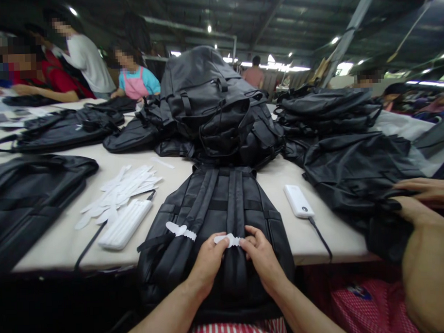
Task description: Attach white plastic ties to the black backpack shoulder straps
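My left hand and my right hand rest on the back of a black backpack lying flat on the table, straps up. Between them, the fingers of both hands pinch a white scalloped paper strip laid across the padded shoulder straps. A second white strip lies across the left strap, a little beyond my left hand. The backpack's lower end is hidden under my forearms.
A heap of black backpacks stands beyond, with more black bags at right, under a co-worker's hand. White strips and a white ribbed pack lie left; a white power bank with a cable lies right.
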Demonstrator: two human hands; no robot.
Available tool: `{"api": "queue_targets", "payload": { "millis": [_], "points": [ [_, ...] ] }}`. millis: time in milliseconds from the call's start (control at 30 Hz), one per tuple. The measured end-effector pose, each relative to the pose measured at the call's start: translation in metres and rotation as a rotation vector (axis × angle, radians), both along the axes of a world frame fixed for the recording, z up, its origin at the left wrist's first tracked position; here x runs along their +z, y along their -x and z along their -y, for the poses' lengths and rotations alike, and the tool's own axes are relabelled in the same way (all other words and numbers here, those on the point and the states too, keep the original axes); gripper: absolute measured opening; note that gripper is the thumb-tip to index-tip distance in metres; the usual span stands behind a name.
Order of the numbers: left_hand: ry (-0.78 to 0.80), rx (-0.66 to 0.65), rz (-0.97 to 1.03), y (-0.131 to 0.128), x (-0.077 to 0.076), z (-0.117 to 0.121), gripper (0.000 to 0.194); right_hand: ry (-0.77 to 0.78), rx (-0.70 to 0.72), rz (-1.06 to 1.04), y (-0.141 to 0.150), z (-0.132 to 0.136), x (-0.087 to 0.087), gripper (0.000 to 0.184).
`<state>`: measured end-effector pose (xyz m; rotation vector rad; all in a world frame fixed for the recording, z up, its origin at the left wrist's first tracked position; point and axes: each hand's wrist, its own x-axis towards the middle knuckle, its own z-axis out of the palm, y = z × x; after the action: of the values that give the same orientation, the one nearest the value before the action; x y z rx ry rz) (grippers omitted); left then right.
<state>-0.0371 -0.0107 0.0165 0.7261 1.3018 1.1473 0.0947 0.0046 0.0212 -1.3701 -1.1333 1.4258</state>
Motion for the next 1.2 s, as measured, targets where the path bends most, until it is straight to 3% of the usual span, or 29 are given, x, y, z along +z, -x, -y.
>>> {"api": "queue_targets", "payload": {
  "millis": [133,333,567,800,1000,1100,1200],
  "points": [
    [-0.025,0.022,-0.007,0.000,0.000,0.002,0.042,0.059,-0.042,0.076,0.005,-0.006,0.003,0.050],
    [-0.014,-0.009,0.169,0.003,-0.005,0.004,0.043,-0.047,-0.048,0.029,0.008,-0.004,-0.002,0.047],
    [-0.105,-0.038,0.138,-0.002,-0.004,0.015,0.045,-0.316,-0.029,0.582,-0.005,0.002,0.006,0.040],
    [-0.089,-0.028,0.071,-0.006,-0.001,0.013,0.037,-0.259,0.066,0.728,-0.007,0.000,0.010,0.034],
    [-0.029,-0.075,-0.006,-0.002,0.008,0.008,0.030,-0.265,0.062,0.628,-0.004,0.003,0.004,0.036],
    [-0.021,-0.077,-0.118,-0.003,0.012,0.005,0.028,-0.308,-0.016,0.451,-0.001,0.006,-0.003,0.036],
    [-0.060,-0.052,-0.120,-0.007,0.012,0.003,0.021,-0.256,-0.089,0.205,0.001,0.008,-0.005,0.038]
  ]
}}
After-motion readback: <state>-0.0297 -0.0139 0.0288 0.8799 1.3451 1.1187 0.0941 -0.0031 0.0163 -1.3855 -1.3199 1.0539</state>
